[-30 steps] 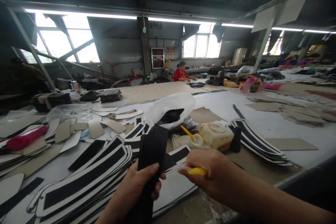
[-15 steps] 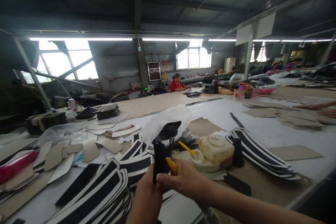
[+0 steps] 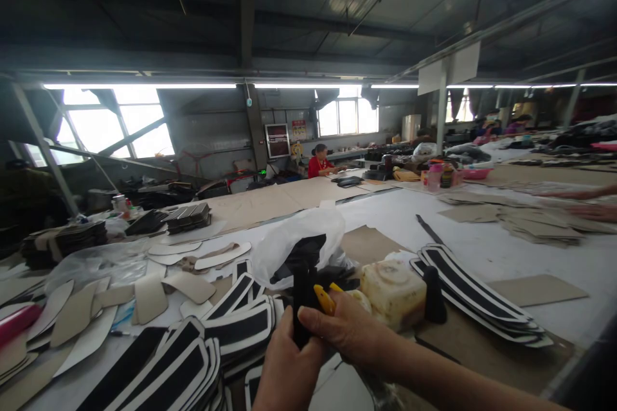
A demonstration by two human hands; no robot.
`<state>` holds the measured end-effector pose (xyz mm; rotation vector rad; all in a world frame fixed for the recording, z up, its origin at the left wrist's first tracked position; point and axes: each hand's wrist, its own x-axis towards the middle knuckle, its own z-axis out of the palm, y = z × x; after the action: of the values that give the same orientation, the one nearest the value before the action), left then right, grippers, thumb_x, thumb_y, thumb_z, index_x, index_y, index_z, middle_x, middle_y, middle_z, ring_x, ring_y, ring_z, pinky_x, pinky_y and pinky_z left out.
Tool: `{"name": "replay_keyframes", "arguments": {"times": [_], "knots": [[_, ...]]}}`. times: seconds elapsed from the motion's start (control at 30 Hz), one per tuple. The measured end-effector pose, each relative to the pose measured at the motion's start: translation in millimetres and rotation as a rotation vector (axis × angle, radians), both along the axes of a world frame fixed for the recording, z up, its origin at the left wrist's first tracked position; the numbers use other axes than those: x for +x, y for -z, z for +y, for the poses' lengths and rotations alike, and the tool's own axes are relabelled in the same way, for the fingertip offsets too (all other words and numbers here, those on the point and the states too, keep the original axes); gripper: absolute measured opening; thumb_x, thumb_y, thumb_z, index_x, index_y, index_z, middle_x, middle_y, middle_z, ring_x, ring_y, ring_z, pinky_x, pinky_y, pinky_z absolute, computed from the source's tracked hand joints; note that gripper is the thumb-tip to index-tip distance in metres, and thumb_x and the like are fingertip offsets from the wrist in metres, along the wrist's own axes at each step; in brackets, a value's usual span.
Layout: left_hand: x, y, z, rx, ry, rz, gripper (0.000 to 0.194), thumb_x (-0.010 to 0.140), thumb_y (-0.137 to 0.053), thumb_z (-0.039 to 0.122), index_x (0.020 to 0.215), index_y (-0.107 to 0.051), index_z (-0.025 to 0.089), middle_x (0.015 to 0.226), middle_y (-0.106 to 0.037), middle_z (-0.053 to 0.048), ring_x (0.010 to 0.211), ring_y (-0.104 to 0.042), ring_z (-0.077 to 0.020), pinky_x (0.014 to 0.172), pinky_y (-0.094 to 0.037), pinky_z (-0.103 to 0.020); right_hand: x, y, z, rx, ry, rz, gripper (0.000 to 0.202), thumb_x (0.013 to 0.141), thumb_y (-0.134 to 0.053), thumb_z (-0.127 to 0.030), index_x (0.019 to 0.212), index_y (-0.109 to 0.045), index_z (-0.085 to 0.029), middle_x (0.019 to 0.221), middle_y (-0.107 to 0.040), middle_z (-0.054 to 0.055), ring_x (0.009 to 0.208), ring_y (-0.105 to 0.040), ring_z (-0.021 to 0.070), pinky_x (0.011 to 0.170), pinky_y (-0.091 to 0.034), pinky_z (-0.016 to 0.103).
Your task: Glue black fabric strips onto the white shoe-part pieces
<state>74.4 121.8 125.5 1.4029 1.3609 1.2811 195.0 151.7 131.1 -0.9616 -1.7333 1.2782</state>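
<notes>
Black strips (image 3: pixel 303 286) upright before us, our left hand (image 3: pixel 293 359) wrapped round their lower end, our right hand (image 3: pixel 346 329) clenched on a yellow tool (image 3: pixel 324 300) beside them, white plastic bag (image 3: pixel 277 234) partly hidden behind, stained container (image 3: pixel 391 292) at right, black-and-white pieces (image 3: pixel 243 329) heaped at left

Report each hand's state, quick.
Left hand: closed, holding black material.
Right hand: closed, holding a yellow tool, thumb at the black material.

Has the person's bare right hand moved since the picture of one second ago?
Yes: leftward, judged against the yellowish, boxy plastic container; the right hand is now close beside the bare left hand.
</notes>
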Motion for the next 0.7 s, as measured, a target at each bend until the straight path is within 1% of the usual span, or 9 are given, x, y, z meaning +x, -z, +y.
{"name": "replay_keyframes", "arguments": {"times": [0.03, 0.1, 0.17, 0.33, 0.43, 0.5, 0.57, 0.63, 0.7], "knots": [[1, -3.3, -2, -0.057, 0.033, -0.030, 0.023, 0.063, -0.061, 0.023, 0.086, -0.059, 0.020, 0.056, -0.057, -0.001, 0.055, -0.053, -0.0180, 0.053, -0.041, -0.026, 2, -0.7, -1, -0.009, -0.016, 0.025, 0.042, 0.073, -0.059, -0.056, 0.077, -0.058, -0.014, 0.065, -0.047, -0.002, 0.058, -0.042, 0.0108, 0.053, -0.036, 0.020], [0, -7.4, -4, -0.175, 0.104, -0.077, 0.026, 0.063, -0.061, 0.024, 0.088, -0.057, 0.019, 0.044, -0.048, 0.004, 0.041, -0.044, -0.0138, 0.042, -0.033, -0.024, 5, -3.3, -2, -0.029, -0.037, 0.042, 0.041, 0.074, -0.059, -0.055, 0.078, -0.057, -0.014, 0.065, -0.047, -0.002, 0.057, -0.041, 0.0103, 0.052, -0.035, 0.020], [-2, -7.6, -4, -0.235, 0.168, -0.109, 0.027, 0.064, -0.058, 0.026, 0.090, -0.055, 0.017, 0.041, -0.044, 0.006, 0.037, -0.037, -0.0106, 0.039, -0.028, -0.022, 7, -6.6, -2, -0.050, -0.037, 0.027, 0.040, 0.073, -0.060, -0.054, 0.074, -0.055, -0.014, 0.062, -0.044, -0.003, 0.054, -0.038, 0.0094, 0.049, -0.032, 0.020], [-8, 1.0, 2, -0.197, 0.272, -0.156, 0.025, 0.071, -0.045, 0.036, 0.086, -0.046, 0.016, 0.048, -0.044, 0.004, 0.041, -0.038, -0.0096, 0.041, -0.029, -0.022, 6, -11.7, 0, -0.068, -0.060, 0.043, 0.041, 0.071, -0.060, -0.056, 0.070, -0.053, -0.016, 0.061, -0.044, -0.003, 0.054, -0.037, 0.0097, 0.049, -0.031, 0.020], [-9, 1.7, 4, -0.211, 0.287, -0.255, 0.029, 0.075, -0.040, 0.035, 0.097, -0.043, 0.015, 0.049, -0.048, 0.003, 0.041, -0.038, -0.0098, 0.041, -0.028, -0.023, 5, -11.7, 3, -0.095, -0.088, 0.060, 0.043, 0.071, -0.058, -0.058, 0.065, -0.049, -0.017, 0.058, -0.041, -0.004, 0.051, -0.034, 0.0087, 0.047, -0.029, 0.020], [-9, -0.2, 5, -0.236, 0.282, -0.337, 0.034, 0.078, -0.038, 0.031, 0.107, -0.040, 0.014, 0.048, -0.047, 0.003, 0.041, -0.037, -0.0101, 0.041, -0.026, -0.022, 5, -11.5, 6, -0.090, -0.090, 0.066, 0.041, 0.073, -0.058, -0.056, 0.066, -0.049, -0.016, 0.058, -0.041, -0.004, 0.051, -0.035, 0.0084, 0.047, -0.028, 0.020], [-9, -1.8, 6, -0.255, 0.270, -0.394, 0.036, 0.079, -0.037, 0.029, 0.112, -0.037, 0.014, 0.047, -0.046, 0.003, 0.041, -0.037, -0.0109, 0.040, -0.024, -0.022, 5, -11.8, 8, -0.068, -0.083, 0.059, 0.038, 0.075, -0.058, -0.053, 0.069, -0.050, -0.016, 0.061, -0.043, -0.003, 0.053, -0.036, 0.0083, 0.048, -0.030, 0.019], [-9, -1.8, 8, -0.260, 0.248, -0.398, 0.034, 0.079, -0.038, 0.029, 0.110, -0.039, 0.014, 0.048, -0.046, 0.003, 0.042, -0.040, -0.0119, 0.040, -0.025, -0.023, 5, -12.9, 9, -0.064, -0.061, 0.019, 0.036, 0.077, -0.057, -0.050, 0.071, -0.051, -0.015, 0.062, -0.044, -0.003, 0.054, -0.038, 0.0081, 0.049, -0.031, 0.019], [-10, 0.0, 10, -0.256, 0.241, -0.385, 0.030, 0.078, -0.042, 0.031, 0.104, -0.044, 0.015, 0.050, -0.047, 0.003, 0.044, -0.044, -0.0129, 0.042, -0.027, -0.023, 4, -14.7, 10, -0.073, -0.025, -0.043, 0.035, 0.079, -0.055, -0.048, 0.071, -0.051, -0.014, 0.060, -0.044, -0.003, 0.053, -0.038, 0.0079, 0.048, -0.031, 0.018]]}}
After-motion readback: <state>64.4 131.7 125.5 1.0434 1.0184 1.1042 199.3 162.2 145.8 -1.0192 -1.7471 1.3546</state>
